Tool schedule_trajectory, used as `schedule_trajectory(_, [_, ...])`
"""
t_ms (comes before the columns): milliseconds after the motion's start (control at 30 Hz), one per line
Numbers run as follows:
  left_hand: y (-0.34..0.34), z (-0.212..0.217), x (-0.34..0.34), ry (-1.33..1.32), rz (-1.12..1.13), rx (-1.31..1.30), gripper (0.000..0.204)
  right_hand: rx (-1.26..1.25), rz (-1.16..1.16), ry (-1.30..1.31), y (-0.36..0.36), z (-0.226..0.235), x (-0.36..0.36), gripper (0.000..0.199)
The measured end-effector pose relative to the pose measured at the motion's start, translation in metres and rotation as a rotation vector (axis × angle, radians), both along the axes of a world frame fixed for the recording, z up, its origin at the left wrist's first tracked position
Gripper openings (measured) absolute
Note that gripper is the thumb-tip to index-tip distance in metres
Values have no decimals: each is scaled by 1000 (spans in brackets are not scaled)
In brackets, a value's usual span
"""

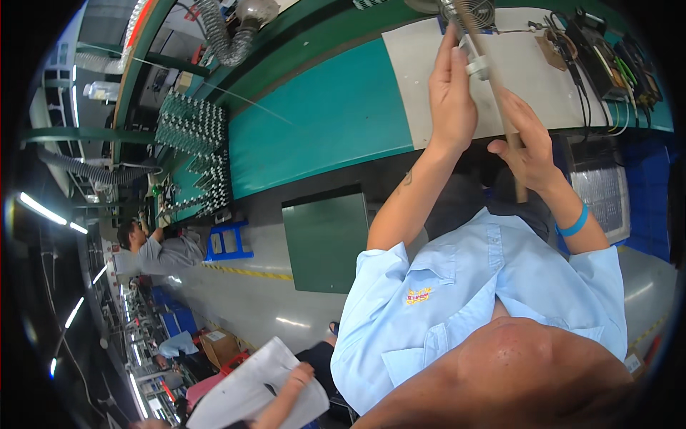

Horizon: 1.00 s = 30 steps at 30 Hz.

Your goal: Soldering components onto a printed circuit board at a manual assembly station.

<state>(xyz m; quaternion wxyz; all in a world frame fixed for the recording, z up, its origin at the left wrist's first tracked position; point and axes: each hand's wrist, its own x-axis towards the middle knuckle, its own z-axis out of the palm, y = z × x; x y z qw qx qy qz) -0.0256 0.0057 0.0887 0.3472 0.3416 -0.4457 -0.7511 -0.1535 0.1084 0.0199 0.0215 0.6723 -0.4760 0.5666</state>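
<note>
My left hand (450,96) is raised over the grey mat (414,79), fingers stretched upward, pinching a small white ring (477,66) that sits against a long thin brown stick (500,107). My right hand (530,146), with a blue wristband (574,223), grips the lower part of that stick. The stick runs slanted from a small round fan (468,11) at the bench's far edge down past my right palm. My light blue shirt (471,286) fills the lower right of the view.
The green bench (321,114) carries black tools and cables (607,57) at the right and rows of small parts (191,129) at the left. A flexible duct (223,39) hangs above. A co-worker (161,250) sits at the left. Another person's hand (299,373) holds a white sheet.
</note>
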Motion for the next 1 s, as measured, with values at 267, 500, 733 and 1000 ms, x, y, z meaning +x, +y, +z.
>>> schedule_trajectory(267, [-21, 4, -10, -529, 242, -1314, 55, 270, 68, -428, 12, -37, 36, 32])
schedule_trajectory(500, [-21, -32, -21, -1038, 146, -1548, 45, 123, 45, -1003, 7, -63, 88, 35])
schedule_trajectory(733, [-25, -54, -31, -1216, -119, -1502, 47, 143, -10, -1105, 7, -76, 94, 41])
schedule_trajectory(1000, [-28, -58, -44, -1244, -244, -1481, 48, 195, 70, -1208, 15, -85, 76, 37])
